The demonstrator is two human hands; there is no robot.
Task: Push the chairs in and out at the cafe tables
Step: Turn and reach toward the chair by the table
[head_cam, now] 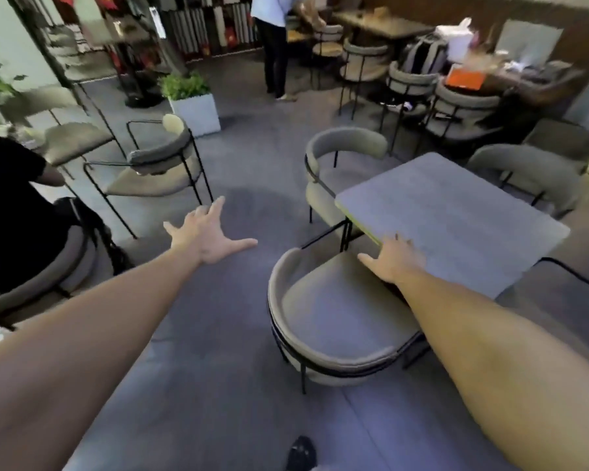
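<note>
The near chair sits just below the right hand, its seat front tucked under the table, so seemingly half pushed in. That hand lies open at the table's edge, gripping nothing. The left hand hangs splayed and empty, probably for balance.

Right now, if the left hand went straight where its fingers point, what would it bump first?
Probably the grey padded chair with thin black metal legs. The left hand, fingers spread, points at its nearest leg, but depth is hard to judge.
</note>
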